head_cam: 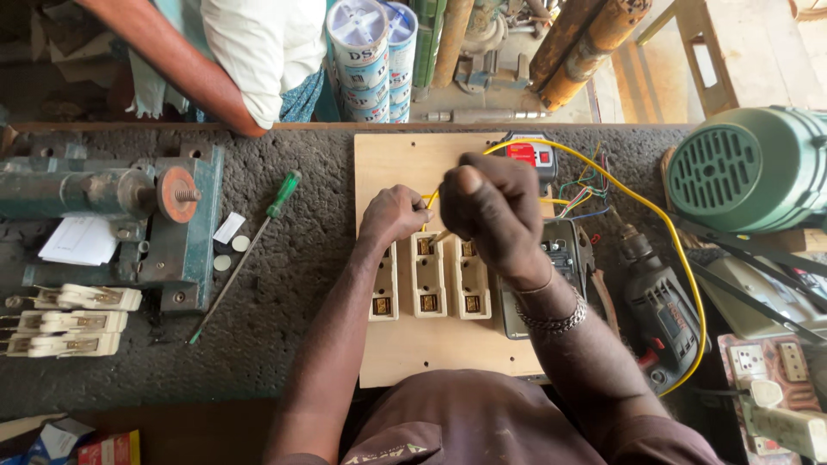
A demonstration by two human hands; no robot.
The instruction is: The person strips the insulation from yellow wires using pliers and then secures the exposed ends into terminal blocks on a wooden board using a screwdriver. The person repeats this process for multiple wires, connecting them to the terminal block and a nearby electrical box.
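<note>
A plywood board point(405, 344) lies on the dark bench and carries three cream fuse holders point(428, 277) side by side. My left hand point(394, 213) rests at the top of the left holder, pinching a yellow wire point(642, 202). My right hand point(493, 207) is closed in a fist just right of it, gripping the same yellow wire above the middle and right holders. The wire loops away to the right and down past a power drill point(659, 310). What the fingertips do at the terminals is hidden by the hands.
A green-handled screwdriver point(250, 245) lies left of the board beside a teal bench machine point(121, 224). Spare cream fuse holders point(73, 320) sit at far left. A green motor point(749, 168) stands at right, a socket strip point(775, 387) below. Another person's arm point(185, 69) leans in at top left.
</note>
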